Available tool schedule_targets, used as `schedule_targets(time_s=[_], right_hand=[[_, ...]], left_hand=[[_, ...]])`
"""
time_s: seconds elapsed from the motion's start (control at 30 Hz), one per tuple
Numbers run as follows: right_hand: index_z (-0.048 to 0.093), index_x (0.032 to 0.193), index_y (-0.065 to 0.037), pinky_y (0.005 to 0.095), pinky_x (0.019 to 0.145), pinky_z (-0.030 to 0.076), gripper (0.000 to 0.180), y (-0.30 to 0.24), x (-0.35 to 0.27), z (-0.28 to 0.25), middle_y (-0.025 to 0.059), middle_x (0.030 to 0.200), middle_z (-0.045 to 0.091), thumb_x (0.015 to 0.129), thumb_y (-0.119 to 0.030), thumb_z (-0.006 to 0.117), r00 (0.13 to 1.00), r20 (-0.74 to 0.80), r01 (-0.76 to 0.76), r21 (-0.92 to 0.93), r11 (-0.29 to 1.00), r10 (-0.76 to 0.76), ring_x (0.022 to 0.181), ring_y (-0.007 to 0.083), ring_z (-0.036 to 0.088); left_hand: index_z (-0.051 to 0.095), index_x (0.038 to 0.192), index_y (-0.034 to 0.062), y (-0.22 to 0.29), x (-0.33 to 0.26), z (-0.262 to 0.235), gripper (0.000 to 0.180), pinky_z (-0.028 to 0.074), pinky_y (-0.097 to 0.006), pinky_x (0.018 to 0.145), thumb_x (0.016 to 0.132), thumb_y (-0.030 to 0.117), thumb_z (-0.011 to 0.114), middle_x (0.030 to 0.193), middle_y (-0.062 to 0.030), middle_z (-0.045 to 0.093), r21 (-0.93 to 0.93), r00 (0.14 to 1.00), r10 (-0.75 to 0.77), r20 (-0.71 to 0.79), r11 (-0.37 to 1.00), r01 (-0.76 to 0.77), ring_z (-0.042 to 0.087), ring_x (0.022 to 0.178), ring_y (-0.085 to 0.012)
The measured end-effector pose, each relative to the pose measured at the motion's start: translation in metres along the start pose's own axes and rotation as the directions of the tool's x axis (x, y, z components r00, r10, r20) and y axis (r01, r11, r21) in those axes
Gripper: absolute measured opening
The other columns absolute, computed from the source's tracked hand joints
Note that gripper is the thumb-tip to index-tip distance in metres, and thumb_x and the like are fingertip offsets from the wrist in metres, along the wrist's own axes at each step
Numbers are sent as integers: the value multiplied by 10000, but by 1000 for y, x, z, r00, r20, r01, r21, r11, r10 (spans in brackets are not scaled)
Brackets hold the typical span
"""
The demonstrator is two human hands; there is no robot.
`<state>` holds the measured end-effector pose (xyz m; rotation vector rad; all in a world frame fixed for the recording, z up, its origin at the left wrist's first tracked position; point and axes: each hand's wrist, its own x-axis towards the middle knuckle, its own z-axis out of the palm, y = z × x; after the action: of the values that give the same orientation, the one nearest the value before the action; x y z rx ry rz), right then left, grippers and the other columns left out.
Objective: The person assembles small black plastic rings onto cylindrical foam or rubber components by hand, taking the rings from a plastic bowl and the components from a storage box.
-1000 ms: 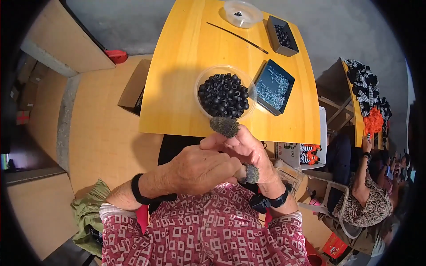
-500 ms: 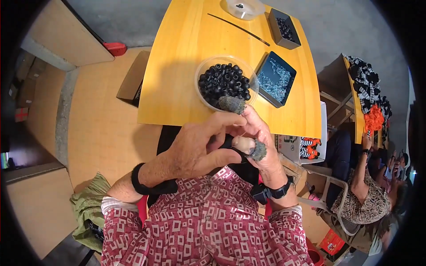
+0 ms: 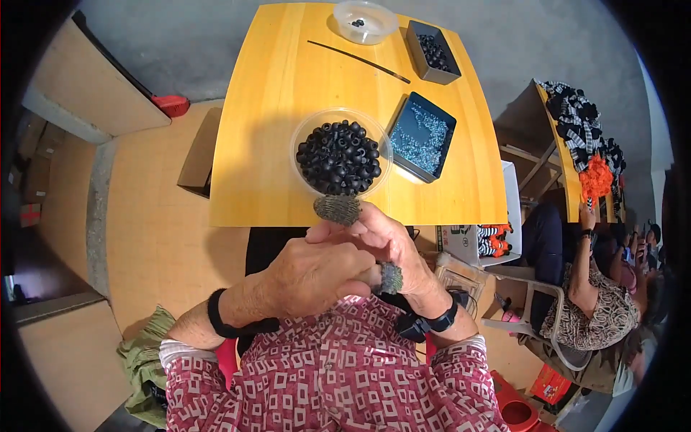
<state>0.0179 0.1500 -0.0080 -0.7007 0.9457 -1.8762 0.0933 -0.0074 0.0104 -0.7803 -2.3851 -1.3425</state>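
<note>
My left hand (image 3: 309, 270) is closed, fingers curled in against my right hand; what it pinches is hidden. My right hand (image 3: 394, 248) is curled around small dark grey, ribbed, knitted-looking work. One rounded end (image 3: 337, 209) sticks out beyond its fingertips, just below the bowl. A second tufted grey end (image 3: 391, 279), beside a pale section, shows near the right thumb's base. Whether these ends belong to one piece is hidden by the fingers. Straight ahead, a clear round bowl (image 3: 294, 157) on the table holds many black beads (image 3: 338, 155).
On the yellow table (image 3: 252, 173), a dark tray (image 3: 448, 147) holds tiny blue beads. Farther back are a thin black stick (image 3: 360, 60), another clear bowl (image 3: 345, 33) and a black-bead box (image 3: 435, 75). At right, a person (image 3: 594, 309) sits near striped knitted goods (image 3: 576, 119).
Both hands have drawn closer together and sit slightly lower and to the left. The left fingers have folded in, covering more of the pale section. The view has shifted a little.
</note>
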Motion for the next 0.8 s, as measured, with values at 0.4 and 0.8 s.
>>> schedule_targets(time_s=[0.4, 0.8], right_hand=[[327, 1406, -14, 352, 1018, 394, 786, 4, 0, -1, 150, 1319, 472, 782, -221, 760, 1000, 25, 3, 78, 997, -5, 1194, 210, 483], [282, 1420, 15, 372, 1069, 325, 888, 8, 2, 3, 145, 1358, 421, 792, -440, 715, 998, 17, -55, 74, 996, 54, 1255, 234, 431]], left_hand=[[585, 1037, 55, -2, -2, -6, 339, 450, -254, 508, 733, 147, 705, 635, 19, 436, 461, 948, 317, 32, 837, -295, 517, 550, -105], [592, 1078, 61, -7, -5, -11, 385, 436, -264, 509, 741, 172, 738, 668, 7, 495, 459, 937, 341, 73, 823, -335, 527, 562, -121]])
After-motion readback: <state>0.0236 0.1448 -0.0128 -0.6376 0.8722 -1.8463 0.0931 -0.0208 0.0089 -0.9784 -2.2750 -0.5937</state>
